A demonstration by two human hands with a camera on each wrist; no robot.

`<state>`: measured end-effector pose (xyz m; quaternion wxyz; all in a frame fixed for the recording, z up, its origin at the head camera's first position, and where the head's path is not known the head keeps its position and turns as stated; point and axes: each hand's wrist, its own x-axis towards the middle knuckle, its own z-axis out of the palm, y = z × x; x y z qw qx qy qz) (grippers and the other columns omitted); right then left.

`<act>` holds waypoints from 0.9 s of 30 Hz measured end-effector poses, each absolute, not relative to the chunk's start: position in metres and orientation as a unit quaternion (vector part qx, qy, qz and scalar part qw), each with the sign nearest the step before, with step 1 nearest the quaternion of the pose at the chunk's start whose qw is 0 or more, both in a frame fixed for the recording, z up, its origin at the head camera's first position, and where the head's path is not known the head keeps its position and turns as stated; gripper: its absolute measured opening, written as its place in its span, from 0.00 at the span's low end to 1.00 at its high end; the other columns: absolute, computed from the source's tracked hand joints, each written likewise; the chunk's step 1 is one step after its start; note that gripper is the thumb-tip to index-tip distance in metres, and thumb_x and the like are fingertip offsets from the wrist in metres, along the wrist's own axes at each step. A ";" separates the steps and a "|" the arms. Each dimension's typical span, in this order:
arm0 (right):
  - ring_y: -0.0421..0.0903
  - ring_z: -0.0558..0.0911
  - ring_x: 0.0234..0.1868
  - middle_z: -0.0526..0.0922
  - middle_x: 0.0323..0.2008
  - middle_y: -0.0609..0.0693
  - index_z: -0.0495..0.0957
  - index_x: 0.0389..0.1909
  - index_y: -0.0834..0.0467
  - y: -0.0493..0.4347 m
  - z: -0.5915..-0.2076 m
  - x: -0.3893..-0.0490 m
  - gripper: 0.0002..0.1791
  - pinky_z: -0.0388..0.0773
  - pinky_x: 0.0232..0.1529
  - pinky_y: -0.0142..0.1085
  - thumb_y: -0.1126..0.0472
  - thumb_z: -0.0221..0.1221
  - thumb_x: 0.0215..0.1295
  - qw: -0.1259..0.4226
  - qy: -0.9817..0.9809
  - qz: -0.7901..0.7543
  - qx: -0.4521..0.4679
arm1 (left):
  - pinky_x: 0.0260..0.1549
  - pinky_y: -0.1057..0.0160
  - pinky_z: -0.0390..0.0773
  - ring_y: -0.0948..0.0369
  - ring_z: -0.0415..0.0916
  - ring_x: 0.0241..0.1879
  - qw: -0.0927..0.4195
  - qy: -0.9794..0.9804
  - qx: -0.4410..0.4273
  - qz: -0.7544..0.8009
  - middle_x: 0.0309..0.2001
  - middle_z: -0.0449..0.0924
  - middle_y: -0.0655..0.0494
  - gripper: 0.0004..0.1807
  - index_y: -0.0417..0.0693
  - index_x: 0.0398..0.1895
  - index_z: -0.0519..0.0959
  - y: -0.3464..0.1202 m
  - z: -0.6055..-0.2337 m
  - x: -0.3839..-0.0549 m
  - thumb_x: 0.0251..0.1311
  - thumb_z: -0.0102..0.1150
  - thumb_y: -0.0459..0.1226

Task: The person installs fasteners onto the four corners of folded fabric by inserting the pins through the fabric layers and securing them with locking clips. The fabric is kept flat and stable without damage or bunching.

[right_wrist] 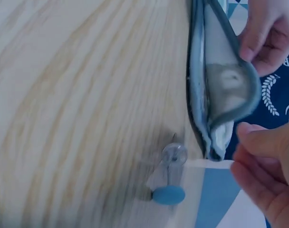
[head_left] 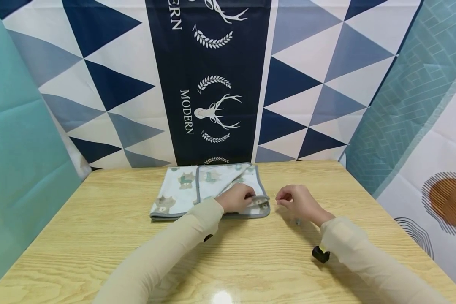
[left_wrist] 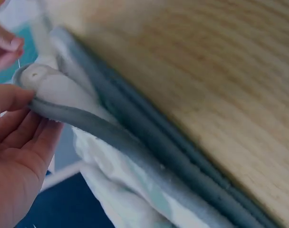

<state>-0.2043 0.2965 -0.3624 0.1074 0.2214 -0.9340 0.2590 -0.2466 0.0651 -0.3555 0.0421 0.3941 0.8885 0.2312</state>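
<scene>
A folded white blanket (head_left: pixel 182 190) with bear prints and grey edging lies at the table's far edge. My left hand (head_left: pixel 236 198) pinches its front right corner and lifts that edge, so the layers gape in the right wrist view. To the right, my right hand (head_left: pixel 298 202) hovers just off the corner, thumb and fingertips together. A thin needle-like thing (left_wrist: pixel 19 61) sticks out from those fingertips; its kind is too small to tell. On the table below the right hand lies a clear push pin (right_wrist: pixel 174 154) with a blue end and a metal point.
The wooden table (head_left: pixel 80 245) runs up to a patterned cloth backdrop (head_left: pixel 213 84). Teal cloth (head_left: pixel 26 147) hangs on the left, and a printed cloth (head_left: pixel 433 185) hangs at the right side. Dark wrist devices (head_left: pixel 321 254) sit under the sleeves.
</scene>
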 end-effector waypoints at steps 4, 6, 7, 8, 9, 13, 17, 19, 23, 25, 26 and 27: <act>0.40 0.82 0.29 0.86 0.29 0.49 0.84 0.29 0.59 0.288 -0.362 -0.207 0.03 0.83 0.34 0.38 0.68 0.67 0.55 0.165 -0.921 0.274 0.223 | 0.38 0.66 0.76 0.61 0.76 0.34 0.044 0.894 0.323 0.306 0.39 0.85 0.47 0.12 0.40 0.45 0.82 0.054 -0.347 -0.255 0.67 0.49 0.32; 0.43 0.84 0.30 0.86 0.29 0.49 0.84 0.30 0.59 0.282 -0.360 -0.208 0.03 0.83 0.35 0.39 0.68 0.67 0.54 0.192 -0.913 0.280 0.227 | 0.42 0.64 0.78 0.59 0.78 0.39 0.040 0.892 0.300 0.335 0.42 0.84 0.47 0.13 0.40 0.47 0.82 0.050 -0.344 -0.259 0.67 0.49 0.32; 0.44 0.84 0.30 0.86 0.29 0.50 0.84 0.30 0.59 0.279 -0.360 -0.208 0.03 0.83 0.36 0.40 0.69 0.67 0.54 0.202 -0.908 0.285 0.230 | 0.43 0.63 0.78 0.57 0.79 0.41 0.040 0.891 0.288 0.349 0.43 0.84 0.46 0.13 0.40 0.48 0.81 0.048 -0.342 -0.260 0.67 0.49 0.32; 0.45 0.85 0.31 0.86 0.30 0.50 0.84 0.30 0.59 0.276 -0.359 -0.209 0.04 0.84 0.36 0.41 0.69 0.67 0.54 0.212 -0.904 0.289 0.234 | 0.44 0.63 0.78 0.57 0.79 0.41 0.037 0.889 0.280 0.360 0.43 0.84 0.46 0.13 0.40 0.48 0.81 0.046 -0.341 -0.262 0.68 0.49 0.33; 0.45 0.85 0.32 0.86 0.30 0.50 0.84 0.30 0.59 0.273 -0.358 -0.210 0.04 0.84 0.36 0.41 0.69 0.67 0.54 0.219 -0.901 0.290 0.236 | 0.44 0.62 0.79 0.56 0.79 0.42 0.034 0.888 0.273 0.369 0.43 0.84 0.46 0.13 0.41 0.49 0.81 0.045 -0.340 -0.263 0.68 0.49 0.33; 0.47 0.86 0.32 0.87 0.31 0.52 0.84 0.32 0.60 0.259 -0.355 -0.215 0.04 0.84 0.36 0.41 0.70 0.67 0.54 0.229 -0.890 0.303 0.252 | 0.45 0.62 0.79 0.55 0.80 0.43 0.008 0.882 0.260 0.393 0.43 0.84 0.46 0.12 0.40 0.47 0.82 0.043 -0.334 -0.266 0.67 0.50 0.33; 0.48 0.86 0.32 0.87 0.32 0.53 0.84 0.32 0.61 0.245 -0.353 -0.220 0.05 0.84 0.37 0.42 0.69 0.67 0.54 0.228 -0.888 0.312 0.250 | 0.46 0.61 0.80 0.54 0.81 0.44 -0.015 0.876 0.259 0.405 0.42 0.85 0.45 0.11 0.38 0.45 0.82 0.042 -0.329 -0.265 0.66 0.51 0.32; 0.48 0.87 0.32 0.87 0.32 0.54 0.85 0.32 0.61 0.240 -0.353 -0.222 0.05 0.84 0.36 0.44 0.69 0.67 0.54 0.227 -0.888 0.316 0.243 | 0.47 0.61 0.80 0.54 0.81 0.45 -0.014 0.874 0.262 0.409 0.43 0.85 0.45 0.11 0.39 0.46 0.82 0.041 -0.328 -0.265 0.67 0.51 0.32; 0.50 0.87 0.33 0.88 0.33 0.55 0.85 0.33 0.61 0.234 -0.354 -0.224 0.04 0.84 0.36 0.46 0.68 0.67 0.55 0.229 -0.890 0.321 0.229 | 0.49 0.60 0.80 0.54 0.81 0.47 -0.005 0.874 0.264 0.408 0.45 0.84 0.45 0.12 0.39 0.48 0.81 0.039 -0.328 -0.263 0.68 0.50 0.33; 0.50 0.87 0.33 0.88 0.32 0.55 0.85 0.33 0.61 0.232 -0.355 -0.226 0.04 0.84 0.37 0.46 0.67 0.67 0.55 0.237 -0.889 0.322 0.224 | 0.49 0.60 0.79 0.55 0.81 0.47 -0.001 0.875 0.264 0.406 0.45 0.84 0.46 0.13 0.40 0.49 0.81 0.039 -0.328 -0.262 0.68 0.50 0.33; 0.49 0.87 0.33 0.88 0.32 0.55 0.85 0.33 0.60 0.231 -0.355 -0.227 0.04 0.84 0.37 0.46 0.67 0.67 0.55 0.241 -0.888 0.323 0.221 | 0.49 0.61 0.79 0.55 0.81 0.46 0.001 0.876 0.263 0.405 0.45 0.84 0.47 0.13 0.40 0.49 0.81 0.039 -0.327 -0.261 0.68 0.50 0.33; 0.49 0.87 0.33 0.88 0.32 0.54 0.85 0.32 0.60 0.229 -0.355 -0.227 0.04 0.84 0.37 0.46 0.67 0.67 0.55 0.245 -0.887 0.325 0.218 | 0.48 0.62 0.79 0.56 0.81 0.46 0.001 0.876 0.263 0.405 0.45 0.84 0.47 0.13 0.40 0.49 0.81 0.040 -0.327 -0.260 0.68 0.50 0.33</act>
